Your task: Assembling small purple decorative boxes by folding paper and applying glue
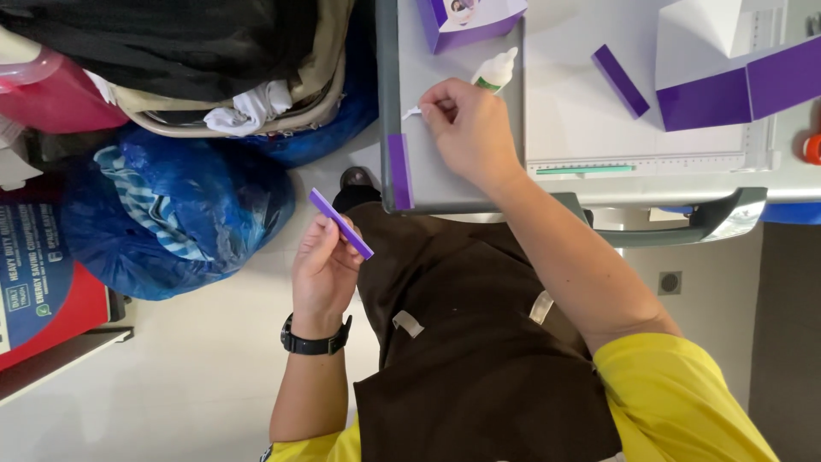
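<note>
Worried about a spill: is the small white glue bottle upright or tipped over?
Tipped over: the small white glue bottle lies on its side on the grey tray.

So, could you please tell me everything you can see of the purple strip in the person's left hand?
The purple strip is a narrow, flat, straight-edged piece, seemingly card or paper, bright purple with a paler top face. It tilts diagonally, upper end to the left, lower end to the right. The left hand pinches it near the middle from below, off the table edge, over the brown apron. Nothing else touches it.
</note>
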